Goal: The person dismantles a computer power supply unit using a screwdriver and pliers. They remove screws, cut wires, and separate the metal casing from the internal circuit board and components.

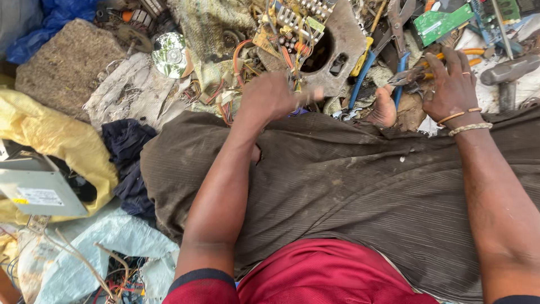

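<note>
scrap heap [236, 34] crowding ahead; lap cloth [349, 186] open
</note>
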A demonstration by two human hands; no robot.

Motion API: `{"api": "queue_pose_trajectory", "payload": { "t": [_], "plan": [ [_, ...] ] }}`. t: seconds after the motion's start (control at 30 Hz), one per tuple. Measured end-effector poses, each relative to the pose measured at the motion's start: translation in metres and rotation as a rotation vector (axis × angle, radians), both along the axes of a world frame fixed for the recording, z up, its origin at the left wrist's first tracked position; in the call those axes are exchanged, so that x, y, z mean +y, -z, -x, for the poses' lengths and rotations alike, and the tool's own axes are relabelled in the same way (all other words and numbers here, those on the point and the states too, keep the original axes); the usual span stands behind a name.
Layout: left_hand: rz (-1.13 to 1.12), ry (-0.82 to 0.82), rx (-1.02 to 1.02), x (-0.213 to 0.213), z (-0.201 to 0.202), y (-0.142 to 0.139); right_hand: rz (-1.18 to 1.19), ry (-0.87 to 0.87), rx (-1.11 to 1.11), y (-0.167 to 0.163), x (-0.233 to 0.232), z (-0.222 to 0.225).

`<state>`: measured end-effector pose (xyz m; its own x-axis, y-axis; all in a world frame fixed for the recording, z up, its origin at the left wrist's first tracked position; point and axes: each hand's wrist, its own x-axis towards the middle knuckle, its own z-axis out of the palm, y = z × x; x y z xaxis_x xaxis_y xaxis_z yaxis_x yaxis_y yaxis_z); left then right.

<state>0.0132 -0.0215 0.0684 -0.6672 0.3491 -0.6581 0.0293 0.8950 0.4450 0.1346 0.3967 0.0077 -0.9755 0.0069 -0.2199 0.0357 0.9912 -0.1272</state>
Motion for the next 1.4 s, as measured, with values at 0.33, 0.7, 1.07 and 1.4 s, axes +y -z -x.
{"api": "queue_pose_trajectory", "payload": {
  "t": [0.33, 0.7, 1.07, 1.4],
  "plan": [
    [-0.376, -0.121, 0.197, 0.007, -0.003, 0.072, -0.077, -0.079, 0.031, 0.019, 0.032, -0.006],
    [-0.15, -0.151, 0.168, 0.023, -0.013, 0.018, 0.207, 0.51, 0.072, -0.034, -0.027, -0.037],
    [-0.541, -0.245, 0.151, 0.017, -0.001, 0.03, 0.095, 0.352, 0.049, 0.018, -0.074, 0.035],
    [-0.01, 0.316, 0.634, 0.014, -0.034, 0.014, 0.55, 0.351, 0.378, -0.004, -0.078, 0.04]
  ]
}}
